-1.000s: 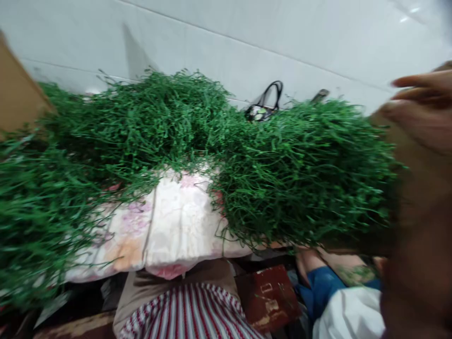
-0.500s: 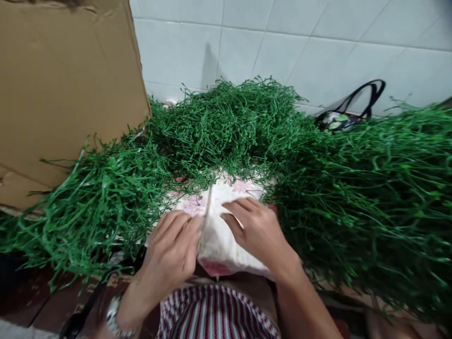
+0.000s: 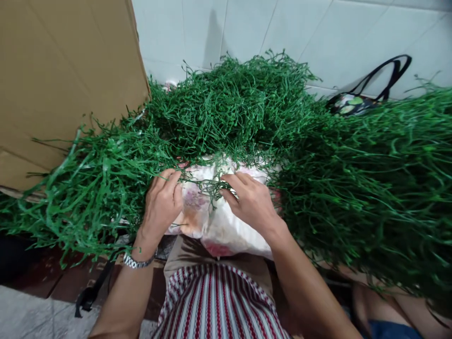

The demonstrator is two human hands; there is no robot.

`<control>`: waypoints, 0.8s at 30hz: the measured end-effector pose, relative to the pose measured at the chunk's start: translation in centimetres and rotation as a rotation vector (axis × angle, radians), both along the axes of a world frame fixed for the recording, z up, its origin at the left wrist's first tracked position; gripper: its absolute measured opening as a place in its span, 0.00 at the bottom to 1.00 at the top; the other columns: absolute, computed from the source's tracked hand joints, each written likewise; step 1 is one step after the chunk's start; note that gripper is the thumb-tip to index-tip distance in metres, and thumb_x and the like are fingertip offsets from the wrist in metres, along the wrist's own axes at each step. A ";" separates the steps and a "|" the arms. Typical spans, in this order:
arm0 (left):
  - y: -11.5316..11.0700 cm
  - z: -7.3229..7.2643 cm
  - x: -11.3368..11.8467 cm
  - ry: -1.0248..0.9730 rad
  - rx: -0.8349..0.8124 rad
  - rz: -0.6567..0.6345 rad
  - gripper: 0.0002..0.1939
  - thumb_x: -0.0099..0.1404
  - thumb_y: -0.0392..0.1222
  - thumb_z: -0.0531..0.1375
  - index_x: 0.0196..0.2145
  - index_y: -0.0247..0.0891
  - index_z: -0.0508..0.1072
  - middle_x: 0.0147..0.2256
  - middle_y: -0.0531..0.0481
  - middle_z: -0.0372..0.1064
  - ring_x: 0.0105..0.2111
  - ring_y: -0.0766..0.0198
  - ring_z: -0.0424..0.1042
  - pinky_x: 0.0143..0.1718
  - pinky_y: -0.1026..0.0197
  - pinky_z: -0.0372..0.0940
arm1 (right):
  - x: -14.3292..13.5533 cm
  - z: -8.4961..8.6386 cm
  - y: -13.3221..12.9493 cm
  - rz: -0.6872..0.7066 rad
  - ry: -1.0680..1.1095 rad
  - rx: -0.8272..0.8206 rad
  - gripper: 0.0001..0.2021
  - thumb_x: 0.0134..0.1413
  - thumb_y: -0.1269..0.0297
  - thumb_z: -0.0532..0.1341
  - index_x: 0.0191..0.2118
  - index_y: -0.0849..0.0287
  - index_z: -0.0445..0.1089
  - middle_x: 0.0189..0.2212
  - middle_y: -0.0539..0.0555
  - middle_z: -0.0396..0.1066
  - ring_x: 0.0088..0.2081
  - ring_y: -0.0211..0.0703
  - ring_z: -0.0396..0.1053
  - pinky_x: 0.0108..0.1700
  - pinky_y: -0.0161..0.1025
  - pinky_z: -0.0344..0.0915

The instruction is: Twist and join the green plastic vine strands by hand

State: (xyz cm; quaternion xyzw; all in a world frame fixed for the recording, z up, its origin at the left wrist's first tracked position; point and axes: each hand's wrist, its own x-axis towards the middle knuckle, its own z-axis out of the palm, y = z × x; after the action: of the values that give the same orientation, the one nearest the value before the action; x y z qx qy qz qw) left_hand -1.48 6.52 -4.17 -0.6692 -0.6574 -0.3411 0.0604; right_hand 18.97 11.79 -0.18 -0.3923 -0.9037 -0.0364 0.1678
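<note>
Over a white cloth with pinkish flower patches [image 3: 229, 223], both my hands work on thin green plastic stems [image 3: 210, 186]. My right hand [image 3: 250, 200] is closed, thumb and forefinger pinched around a small cluster of them. My left hand [image 3: 163, 200], a metal watch on its wrist, is closed too, its fingertips at the left end of a stem that runs across toward the right hand. Fine detail at the fingertips is blurred. Heaps of similar stems lie on the left [image 3: 106, 183], at the back [image 3: 240, 103] and on the right [image 3: 367, 188].
A large cardboard box [image 3: 70, 80] stands at the left, against the heap. Behind is a white tiled wall [image 3: 268, 28]. A black-handled bag [image 3: 353, 103] sits at the back right. Another person's bare leg [image 3: 370, 301] shows at the lower right.
My hands have moved off the near part of the cloth, away from my body. Green stems now show between them where bare cloth was. The view has tilted down somewhat.
</note>
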 end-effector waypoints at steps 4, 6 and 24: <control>-0.5 -0.3 1.1 0.024 0.063 -0.049 0.15 0.62 0.36 0.51 0.45 0.36 0.70 0.45 0.42 0.69 0.48 0.54 0.65 0.52 0.51 0.58 | 2.7 -1.6 -2.4 0.006 0.193 0.002 0.08 0.60 0.66 0.52 0.39 0.60 0.67 0.31 0.53 0.69 0.34 0.39 0.67 0.37 0.35 0.61; -0.2 -0.9 0.9 0.097 0.008 -0.015 0.13 0.61 0.37 0.52 0.42 0.36 0.71 0.43 0.41 0.70 0.47 0.52 0.64 0.52 0.49 0.56 | 3.1 -2.4 -2.8 0.001 0.205 -0.002 0.08 0.59 0.67 0.53 0.38 0.60 0.68 0.30 0.53 0.68 0.32 0.38 0.67 0.35 0.34 0.61; -2.0 0.3 3.0 -0.062 0.256 -0.279 0.13 0.59 0.30 0.55 0.42 0.36 0.70 0.39 0.45 0.70 0.43 0.60 0.69 0.55 0.48 0.59 | 4.9 -3.8 -3.9 0.013 0.660 -0.124 0.13 0.53 0.70 0.58 0.46 0.58 0.63 0.37 0.55 0.69 0.39 0.42 0.67 0.41 0.40 0.65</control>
State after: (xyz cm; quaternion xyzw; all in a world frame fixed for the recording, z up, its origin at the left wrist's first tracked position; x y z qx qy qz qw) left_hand 1.48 4.51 -3.90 -0.7300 -0.5109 -0.4474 0.0769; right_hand 23.91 7.91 -4.02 -0.3866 -0.8035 0.1487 0.4275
